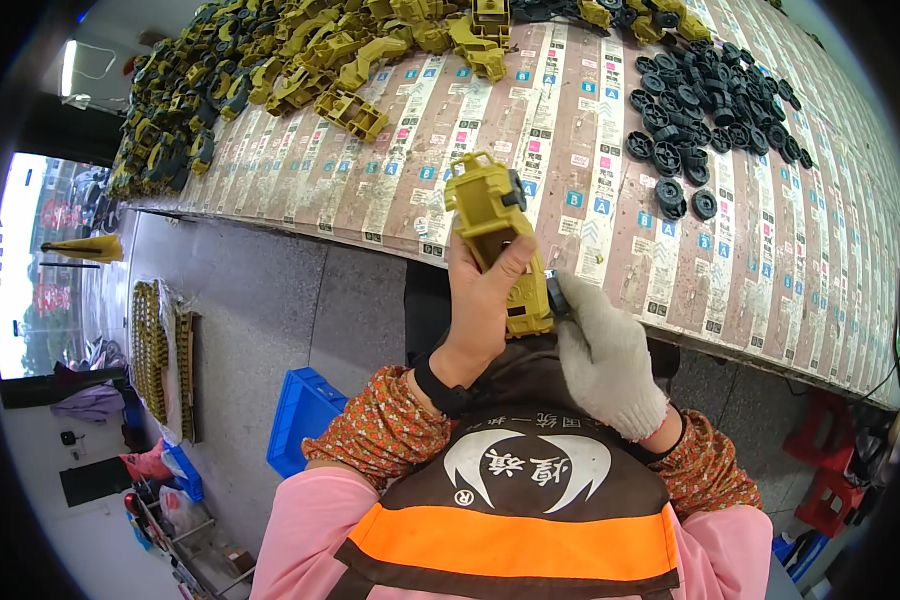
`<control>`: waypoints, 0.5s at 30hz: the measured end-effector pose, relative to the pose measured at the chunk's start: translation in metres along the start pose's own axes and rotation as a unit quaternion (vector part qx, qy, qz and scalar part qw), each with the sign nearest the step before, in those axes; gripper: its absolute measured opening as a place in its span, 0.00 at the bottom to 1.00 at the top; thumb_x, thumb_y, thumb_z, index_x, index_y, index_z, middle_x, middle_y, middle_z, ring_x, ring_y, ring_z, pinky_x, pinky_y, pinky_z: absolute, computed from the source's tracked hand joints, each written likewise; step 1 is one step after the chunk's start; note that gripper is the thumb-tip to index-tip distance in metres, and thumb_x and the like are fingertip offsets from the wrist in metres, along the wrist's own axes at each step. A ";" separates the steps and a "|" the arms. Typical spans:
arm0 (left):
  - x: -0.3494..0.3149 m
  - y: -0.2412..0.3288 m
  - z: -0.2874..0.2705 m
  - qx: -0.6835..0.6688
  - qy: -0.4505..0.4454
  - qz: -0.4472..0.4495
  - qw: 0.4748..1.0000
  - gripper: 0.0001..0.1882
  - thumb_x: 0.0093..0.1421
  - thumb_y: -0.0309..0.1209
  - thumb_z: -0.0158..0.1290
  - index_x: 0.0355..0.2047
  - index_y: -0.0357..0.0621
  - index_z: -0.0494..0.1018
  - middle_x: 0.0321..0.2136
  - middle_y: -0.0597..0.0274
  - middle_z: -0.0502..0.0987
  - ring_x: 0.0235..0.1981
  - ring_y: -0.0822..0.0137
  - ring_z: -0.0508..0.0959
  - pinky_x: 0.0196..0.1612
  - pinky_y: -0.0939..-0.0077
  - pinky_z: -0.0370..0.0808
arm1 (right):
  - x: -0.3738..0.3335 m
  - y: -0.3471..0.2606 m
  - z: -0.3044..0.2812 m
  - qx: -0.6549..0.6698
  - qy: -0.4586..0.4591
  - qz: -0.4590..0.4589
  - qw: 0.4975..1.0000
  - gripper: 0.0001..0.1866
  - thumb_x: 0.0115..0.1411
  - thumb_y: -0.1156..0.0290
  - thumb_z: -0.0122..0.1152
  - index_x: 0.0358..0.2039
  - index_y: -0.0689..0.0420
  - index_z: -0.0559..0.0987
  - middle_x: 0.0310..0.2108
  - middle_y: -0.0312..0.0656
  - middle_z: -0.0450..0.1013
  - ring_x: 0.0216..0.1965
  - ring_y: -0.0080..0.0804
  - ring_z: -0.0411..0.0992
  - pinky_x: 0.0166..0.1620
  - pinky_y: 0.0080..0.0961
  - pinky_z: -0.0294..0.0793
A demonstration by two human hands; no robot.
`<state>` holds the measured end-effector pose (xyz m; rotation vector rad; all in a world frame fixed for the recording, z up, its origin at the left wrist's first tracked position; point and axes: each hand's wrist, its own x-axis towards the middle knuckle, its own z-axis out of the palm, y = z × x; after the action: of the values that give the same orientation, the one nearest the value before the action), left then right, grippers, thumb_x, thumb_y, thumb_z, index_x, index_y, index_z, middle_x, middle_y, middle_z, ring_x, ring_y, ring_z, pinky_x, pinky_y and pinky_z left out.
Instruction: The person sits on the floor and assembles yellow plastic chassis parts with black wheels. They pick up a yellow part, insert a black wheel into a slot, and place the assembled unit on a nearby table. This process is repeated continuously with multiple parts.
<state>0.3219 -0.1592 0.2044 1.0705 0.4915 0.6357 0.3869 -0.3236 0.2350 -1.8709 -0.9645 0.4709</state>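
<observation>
My bare left hand (478,312) grips a yellow plastic toy truck body (483,195), held upright in front of the table's near edge. A dark wheel (516,190) sits on the right side of the body, near its far end. Over my right hand (607,362) is a pale knitted glove. Its fingers are closed on another dark toy wheel (558,298), pressed against the body's right side near its lower end. The gloved fingers partly cover this wheel, so I cannot tell whether it is seated.
On the printed-paper-covered table (390,195) lie a heap of loose black wheels (705,105) at right and a large pile of yellow truck bodies (360,60) at far left. A blue crate (305,415) stands on the floor at left, red stools (828,445) at right.
</observation>
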 end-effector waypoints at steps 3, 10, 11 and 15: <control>-0.008 0.003 0.009 0.030 -0.034 0.035 0.998 0.22 0.65 0.26 0.67 0.54 0.44 0.67 0.45 0.69 0.77 0.44 0.77 0.78 0.51 0.78 0.76 | -0.004 0.007 0.009 0.019 0.016 -0.029 0.999 0.23 0.61 0.82 0.55 0.59 0.66 0.73 0.41 0.64 0.78 0.44 0.65 0.79 0.46 0.48 0.79; -0.011 -0.006 0.012 0.068 -0.123 0.116 0.983 0.26 0.64 0.22 0.66 0.57 0.45 0.64 0.48 0.68 0.76 0.49 0.76 0.77 0.55 0.75 0.75 | 0.004 0.001 -0.002 0.016 -0.036 0.023 0.999 0.22 0.59 0.83 0.52 0.56 0.64 0.75 0.39 0.62 0.80 0.42 0.64 0.80 0.44 0.48 0.81; -0.008 -0.008 0.010 0.059 -0.127 0.062 0.988 0.26 0.65 0.23 0.66 0.57 0.46 0.64 0.48 0.67 0.76 0.49 0.75 0.77 0.55 0.75 0.75 | 0.006 0.001 -0.006 -0.033 -0.065 0.034 0.997 0.22 0.59 0.83 0.52 0.56 0.64 0.75 0.39 0.61 0.80 0.42 0.64 0.81 0.44 0.47 0.81; 0.005 0.001 -0.002 0.107 -0.168 -0.071 0.977 0.28 0.65 0.26 0.65 0.60 0.44 0.63 0.51 0.63 0.75 0.49 0.73 0.78 0.54 0.75 0.76 | 0.024 0.019 -0.030 -0.045 -0.075 0.078 0.993 0.24 0.59 0.81 0.57 0.58 0.63 0.74 0.38 0.57 0.82 0.39 0.56 0.84 0.43 0.45 0.83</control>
<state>0.3239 -0.1540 0.2046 1.3053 0.3424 0.2699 0.4300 -0.3268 0.2347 -2.0250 -0.9557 0.6794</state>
